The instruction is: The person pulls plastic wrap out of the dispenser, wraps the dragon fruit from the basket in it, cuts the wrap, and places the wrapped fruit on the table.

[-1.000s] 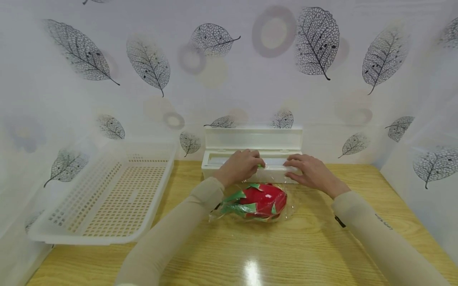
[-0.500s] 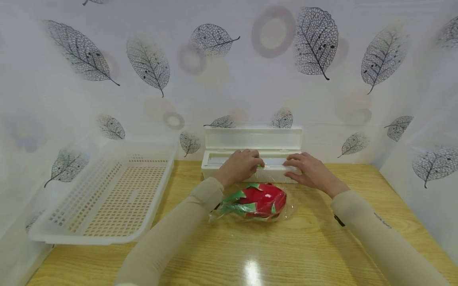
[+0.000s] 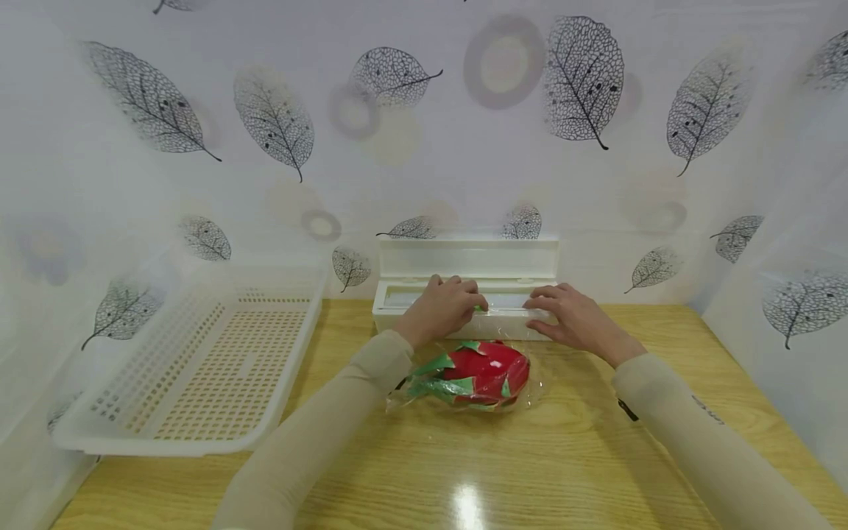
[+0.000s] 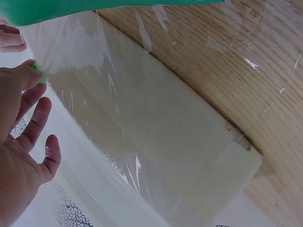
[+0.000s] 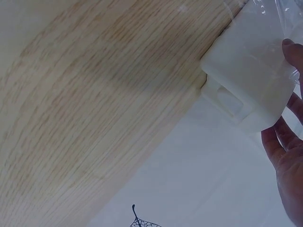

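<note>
A white cling film dispenser point(image 3: 497, 327) stands at the back of the table with its lid point(image 3: 470, 259) raised. My left hand point(image 3: 439, 309) reaches over its front edge, where thumb and finger pinch a small green slide cutter point(image 4: 40, 75). Clear cling film point(image 4: 106, 71) stretches down over the dispenser's front. At the dispenser's right end my right hand point(image 3: 578, 318) grips its front wall, thumb on the outer face and fingers over the top. Just in front, a red dragon fruit point(image 3: 493, 372) with green scales lies on cling film, which covers it at least in part.
A white perforated plastic basket point(image 3: 285, 401) stands at the left of the wood-grain table point(image 3: 563, 456). Behind the dispenser hangs a white sheet point(image 3: 430, 169) printed with leaves, which also closes off both sides.
</note>
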Available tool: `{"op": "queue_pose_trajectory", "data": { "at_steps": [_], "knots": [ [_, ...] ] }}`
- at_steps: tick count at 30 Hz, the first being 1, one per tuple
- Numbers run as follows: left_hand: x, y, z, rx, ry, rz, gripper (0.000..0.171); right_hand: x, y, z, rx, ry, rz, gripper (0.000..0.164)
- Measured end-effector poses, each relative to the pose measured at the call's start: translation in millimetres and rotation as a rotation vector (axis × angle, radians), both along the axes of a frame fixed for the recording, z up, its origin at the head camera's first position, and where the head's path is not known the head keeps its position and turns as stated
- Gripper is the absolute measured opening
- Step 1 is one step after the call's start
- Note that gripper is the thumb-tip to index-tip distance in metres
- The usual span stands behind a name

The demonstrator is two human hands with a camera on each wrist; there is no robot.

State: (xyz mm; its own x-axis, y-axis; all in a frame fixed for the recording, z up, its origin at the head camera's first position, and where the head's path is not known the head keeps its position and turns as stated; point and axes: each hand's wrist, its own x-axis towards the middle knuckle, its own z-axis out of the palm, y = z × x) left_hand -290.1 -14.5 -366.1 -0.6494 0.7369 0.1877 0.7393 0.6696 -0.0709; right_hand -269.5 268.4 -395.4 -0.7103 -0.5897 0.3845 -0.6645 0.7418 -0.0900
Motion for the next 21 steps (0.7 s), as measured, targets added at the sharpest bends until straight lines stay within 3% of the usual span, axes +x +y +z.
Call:
{"op": "queue_pose_trajectory", "data": {
  "at_steps": [21],
  "knots": [
    [2.2,-4.0,3.1,0.018,-0.021,-0.012,0.027,1.4,-0.7,1.7,-0.002,-0.024,-0.016,0.03]
  ]
}}
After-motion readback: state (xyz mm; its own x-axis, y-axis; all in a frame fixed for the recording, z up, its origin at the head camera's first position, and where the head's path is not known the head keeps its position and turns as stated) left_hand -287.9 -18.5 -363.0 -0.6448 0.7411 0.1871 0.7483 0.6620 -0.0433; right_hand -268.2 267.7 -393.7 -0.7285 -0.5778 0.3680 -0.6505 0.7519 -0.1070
